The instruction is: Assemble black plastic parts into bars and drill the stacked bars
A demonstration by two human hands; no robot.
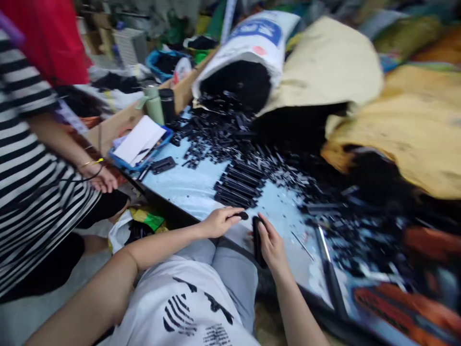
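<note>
Between the fingertips of my left hand [218, 222] is a small black rounded piece [243, 216], pinched at one end. My right hand [271, 240] is wrapped round a long black plastic part [258, 240], held upright just to the right of the small piece. The two pieces are apart. Beyond my hands, several long black parts [239, 185] lie side by side on the light blue tabletop [173, 192]. A heap of small black pieces [216, 132] spreads behind them.
A white sack [259, 38] and yellowish sacks [331, 62] spill black pieces along the back. A screwdriver-like tool [331, 276] and a thin rod [302, 245] lie to the right. A blue tray [165, 137] sits left. A person in a striped shirt [36, 182] stands at left.
</note>
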